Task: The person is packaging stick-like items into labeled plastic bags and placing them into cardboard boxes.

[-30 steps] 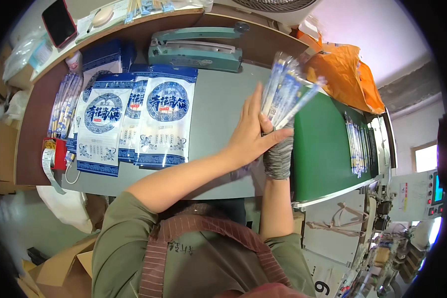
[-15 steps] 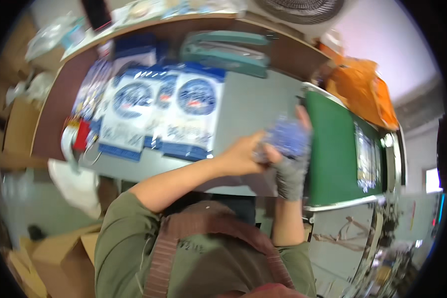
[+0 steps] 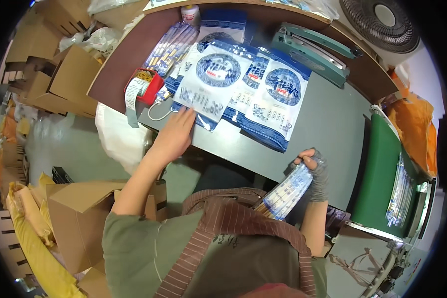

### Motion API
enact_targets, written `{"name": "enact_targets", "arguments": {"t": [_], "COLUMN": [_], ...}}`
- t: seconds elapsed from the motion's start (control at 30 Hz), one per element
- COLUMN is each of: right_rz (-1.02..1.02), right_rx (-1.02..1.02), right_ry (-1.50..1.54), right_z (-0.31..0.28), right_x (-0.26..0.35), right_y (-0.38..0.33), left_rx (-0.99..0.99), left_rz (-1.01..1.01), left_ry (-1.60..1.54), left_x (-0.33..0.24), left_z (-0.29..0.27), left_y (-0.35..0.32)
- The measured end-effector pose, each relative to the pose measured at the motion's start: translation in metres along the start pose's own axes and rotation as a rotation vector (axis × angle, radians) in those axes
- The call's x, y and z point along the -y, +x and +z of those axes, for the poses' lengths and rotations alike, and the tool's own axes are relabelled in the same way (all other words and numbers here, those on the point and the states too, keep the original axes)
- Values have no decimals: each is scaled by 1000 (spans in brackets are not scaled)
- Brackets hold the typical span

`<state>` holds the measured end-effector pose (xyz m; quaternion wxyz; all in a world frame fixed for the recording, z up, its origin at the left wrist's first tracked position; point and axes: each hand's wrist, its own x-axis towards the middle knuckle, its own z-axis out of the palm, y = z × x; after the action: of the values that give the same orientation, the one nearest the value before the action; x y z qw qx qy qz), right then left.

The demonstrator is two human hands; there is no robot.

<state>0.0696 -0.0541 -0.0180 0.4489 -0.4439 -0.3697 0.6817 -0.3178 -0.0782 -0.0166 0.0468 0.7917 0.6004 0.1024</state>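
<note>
My right hand (image 3: 317, 171), in a grey fingerless glove, is closed around one end of a bundle of wrapped chopsticks (image 3: 288, 193). The bundle slants down toward my apron, bare wooden ends lowest, past the table's front edge. My left hand (image 3: 176, 131) reaches to the left part of the table, its fingers stretched over the lower corner of a blue-and-white printed plastic bag (image 3: 203, 97). That bag lies on top of others like it. More printed bags (image 3: 278, 99) overlap to its right.
A red box (image 3: 151, 92) with rubber bands and a label roll stands left of the bags, beside wrapped chopsticks (image 3: 171, 47). A teal sealer (image 3: 313, 52) is behind. To the right, a green conveyor belt (image 3: 380, 169) carries more chopsticks (image 3: 400, 193). Cardboard boxes (image 3: 79, 213) stand at left.
My left hand has left the bundle and moved left onto the bags. My right hand keeps the bundle, now lower and nearer my body. The view has turned leftward.
</note>
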Motion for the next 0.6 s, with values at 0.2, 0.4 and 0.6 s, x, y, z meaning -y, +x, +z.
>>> {"name": "enact_targets", "arguments": {"t": [0.2, 0.4, 0.6], "right_rz": [8, -20, -84], "right_rx": [30, 56, -2], "right_ry": [-44, -70, 22], "right_z": [19, 30, 10], "right_x": [6, 9, 12], "right_y": [0, -9, -34], "left_rx": [25, -34, -89], "left_rz": [124, 181, 46], "left_ry": [49, -6, -350], "left_x": [17, 5, 17], "left_z": [17, 7, 25], "left_y": [-76, -56, -55]}}
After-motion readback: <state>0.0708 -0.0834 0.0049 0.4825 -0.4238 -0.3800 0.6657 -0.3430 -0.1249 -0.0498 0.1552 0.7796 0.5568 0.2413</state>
